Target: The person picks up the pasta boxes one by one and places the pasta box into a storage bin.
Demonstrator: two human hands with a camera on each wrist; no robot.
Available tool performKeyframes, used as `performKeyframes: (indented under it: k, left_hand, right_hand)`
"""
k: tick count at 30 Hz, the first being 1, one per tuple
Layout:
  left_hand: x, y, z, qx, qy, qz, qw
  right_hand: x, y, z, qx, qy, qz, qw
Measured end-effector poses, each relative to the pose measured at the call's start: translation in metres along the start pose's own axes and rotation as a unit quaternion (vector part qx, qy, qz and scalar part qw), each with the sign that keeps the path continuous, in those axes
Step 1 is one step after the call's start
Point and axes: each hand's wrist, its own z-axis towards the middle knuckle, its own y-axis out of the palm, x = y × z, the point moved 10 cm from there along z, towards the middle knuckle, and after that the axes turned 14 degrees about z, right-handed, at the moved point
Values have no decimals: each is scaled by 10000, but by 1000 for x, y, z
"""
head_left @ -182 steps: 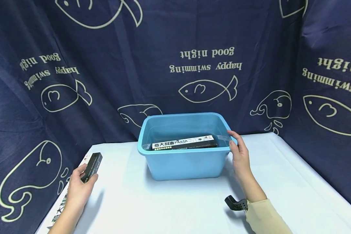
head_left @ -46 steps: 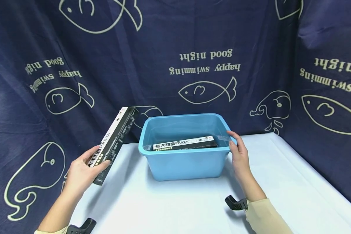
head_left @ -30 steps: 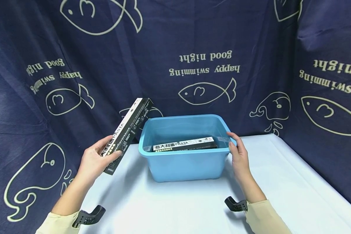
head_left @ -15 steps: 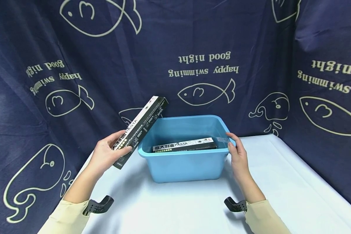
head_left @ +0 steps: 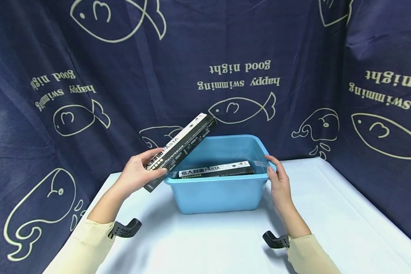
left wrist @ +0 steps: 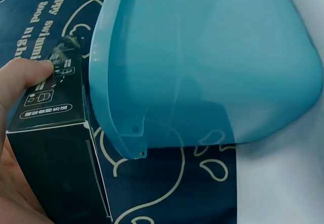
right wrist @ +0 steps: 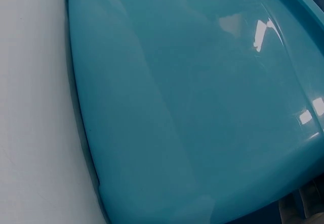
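My left hand (head_left: pixel 138 173) grips the near end of a long black-and-white pasta box (head_left: pixel 181 150), thumb on its black side. The box slants up to the right, its far end raised above the left part of a blue plastic bin (head_left: pixel 219 196). In the left wrist view, the dark end of the pasta box (left wrist: pixel 55 168) is beside the bin's rim (left wrist: pixel 101 57). A second pasta box (head_left: pixel 215 169) lies inside the bin, its lower part hidden by the front wall. My right hand (head_left: pixel 279 180) pinches the bin's right rim; only its fingers (right wrist: pixel 298 204) show in the right wrist view.
The bin stands on a white-covered table (head_left: pixel 205 243), close to a dark blue curtain (head_left: pixel 178 68) printed with fish and lettering. The curtain also closes off both sides. Black wrist-worn mounts (head_left: pixel 126 228) stick out from both wrists.
My left hand picked up the pasta box from the table's left side and carried it up and right to above the bin's left part. My right hand stays on the rim.
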Motion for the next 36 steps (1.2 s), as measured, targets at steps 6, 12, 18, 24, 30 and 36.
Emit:
performKeyframes:
  k: [6, 12, 18, 24, 30, 36]
  left_hand:
    - [13, 5, 14, -74, 318, 158, 9993]
    - [31, 11, 27, -161, 670, 474, 9965]
    - [44, 19, 39, -350, 895, 634, 9934]
    - [50, 23, 49, -476, 1013, 565, 9921]
    - [53, 28, 59, -618, 1168, 631, 9892]
    - [60, 38, 66, -886, 1317, 680, 9850]
  right_hand:
    - [0, -3, 1, 51, -4, 3, 10000]
    - [-1, -5, 2, 83, -12, -11, 10000]
    - [1, -3, 1, 35, -19, 40, 10000]
    - [1, -2, 2, 9, -59, 70, 10000]
    - [1, -2, 2, 21, -10, 44, 10000]
    - [2, -3, 2, 39, -29, 60, 10000]
